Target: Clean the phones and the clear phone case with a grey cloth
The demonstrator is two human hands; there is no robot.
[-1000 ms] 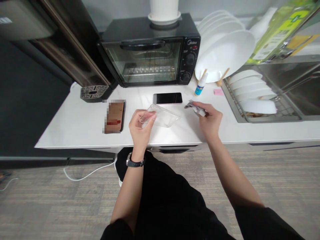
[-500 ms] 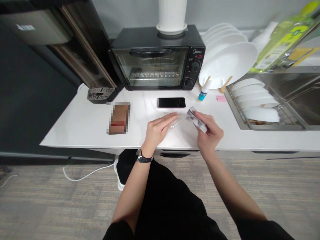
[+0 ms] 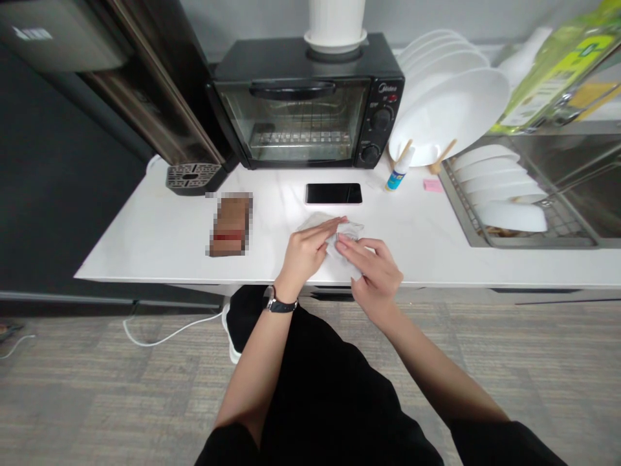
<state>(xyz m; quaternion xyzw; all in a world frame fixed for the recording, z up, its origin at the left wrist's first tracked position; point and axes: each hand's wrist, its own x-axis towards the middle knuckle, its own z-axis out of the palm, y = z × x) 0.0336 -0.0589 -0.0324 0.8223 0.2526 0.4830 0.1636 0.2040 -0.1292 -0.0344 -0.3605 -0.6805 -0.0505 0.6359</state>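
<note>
Phone (image 3: 334, 193) just beyond hands, unobstructed

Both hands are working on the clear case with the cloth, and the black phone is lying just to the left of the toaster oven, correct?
Not quite. In the head view the black phone lies in front of the toaster oven, not left of it. Both hands, left and right, do meet over the clear case and cloth.

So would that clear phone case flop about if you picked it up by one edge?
Probably only slightly: the case looks thin and see-through, so light and bendy. It lies flat under the left hand, likely sliding easily on the smooth counter.
</note>
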